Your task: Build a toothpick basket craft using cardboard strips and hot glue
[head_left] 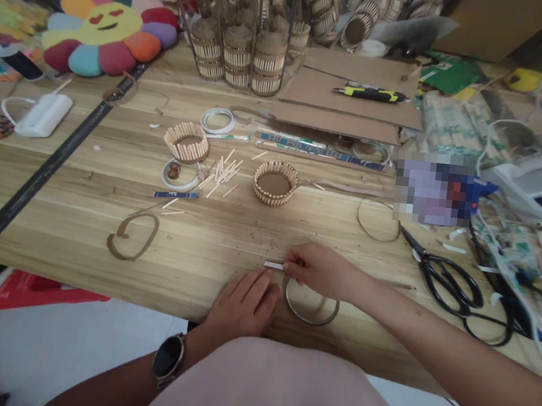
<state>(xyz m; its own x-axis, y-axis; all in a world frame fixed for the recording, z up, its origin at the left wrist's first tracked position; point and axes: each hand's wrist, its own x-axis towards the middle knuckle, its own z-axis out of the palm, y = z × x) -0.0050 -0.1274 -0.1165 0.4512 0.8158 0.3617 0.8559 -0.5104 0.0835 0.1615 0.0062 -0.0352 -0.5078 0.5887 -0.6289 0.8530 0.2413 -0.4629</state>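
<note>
My left hand (247, 300) lies flat on the wooden table near its front edge, fingers spread and holding nothing. To its right, my right hand (312, 269) pinches a narrow strip (273, 265), whose white end sticks out to the left of the fingertips. A thin dark ring (309, 322) rests on the wood just below my right hand, partly hidden by it. Farther back stands a round stick-walled ring with a brown base (275, 184). Left of it is a lighter stick-walled ring (187, 142), with loose short sticks (226, 171) between the two.
Black scissors (446, 283) lie on the right. Tape rolls (218, 120), a brown coil (132, 235) and cardboard (350, 92) with a yellow cutter (374, 94) are spread about. A wire rack (239, 44) of small lidded pots and a flower cushion (110, 24) stand behind.
</note>
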